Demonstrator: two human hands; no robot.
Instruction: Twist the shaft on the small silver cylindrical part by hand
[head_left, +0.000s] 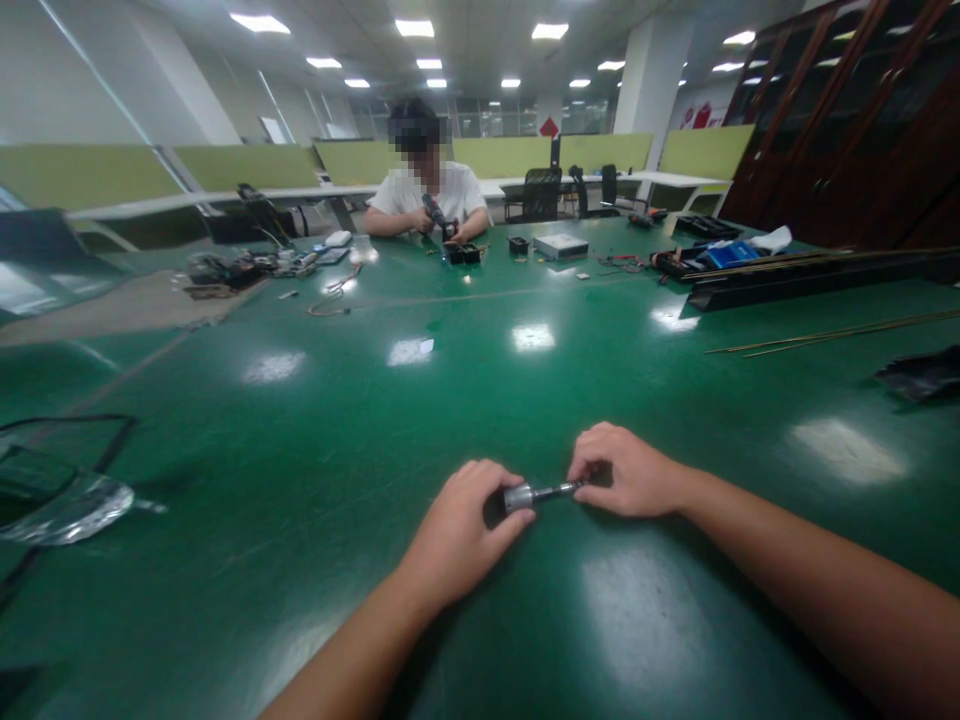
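Okay so both hands are on one little metal part, down in the near half of the table. The left hand (461,530) has its thumb and fingers wrapped round the fat end, a silver metal cylinder (519,497), so that hand's holding it. The right hand (626,470) is pinched narrow at the tip of the thin shaft (551,492) sticking out of the cylinder; can't tell if there's some tiny extra bit in those fingertips.

The thing lies pretty much crosswise between the two hands, long axis running left to right, right end tipped a touch toward the far edge. Left hand's nearer the body, right hand's nearer the tip, no gap at either end. Can't really tell if it's resting on the green tabletop (360,420) or held just off it.

Room-wise, the near edge isn't in view, and the other stuff sits well apart from the hands. Toward the left edge there's some clear plastic with a shiny rim (82,505). Over by the right edge, a crumpled black thing (922,372), some thin rods (825,336) and a long black channel (772,285). At the far edge a co-worker (469,190) holds a power tool (433,210) by a black tray (463,254), with a silver box (561,246) nearby.
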